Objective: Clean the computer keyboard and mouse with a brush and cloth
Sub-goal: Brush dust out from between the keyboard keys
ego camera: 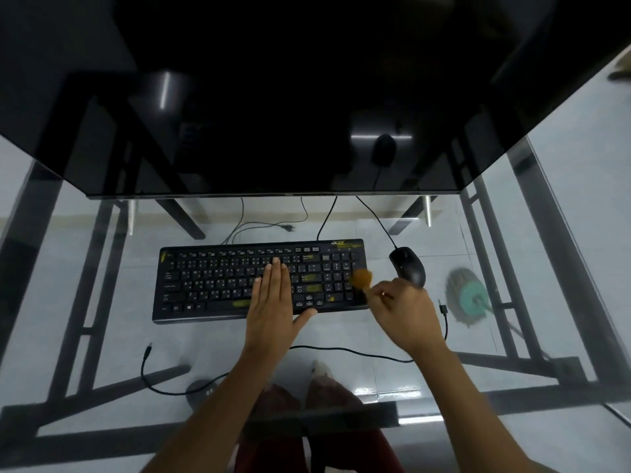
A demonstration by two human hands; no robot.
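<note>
A black keyboard [211,281] with yellowish smudges lies on the glass desk [102,336]. My left hand [273,302] rests flat on its middle keys, fingers straight and thumb spread over the front edge. My right hand [406,312] grips a small brush [362,279] whose orange-brown bristles touch the number pad at the keyboard's right end; the brush is motion-blurred. A black wired mouse [408,264] sits just right of the keyboard, beyond my right hand. No cloth is in view.
A large dark monitor [273,114] stands behind the keyboard and overhangs the desk's far half. A loose black cable [341,351] runs across the glass near my wrists. A mop head [467,298] and my legs show through the glass below.
</note>
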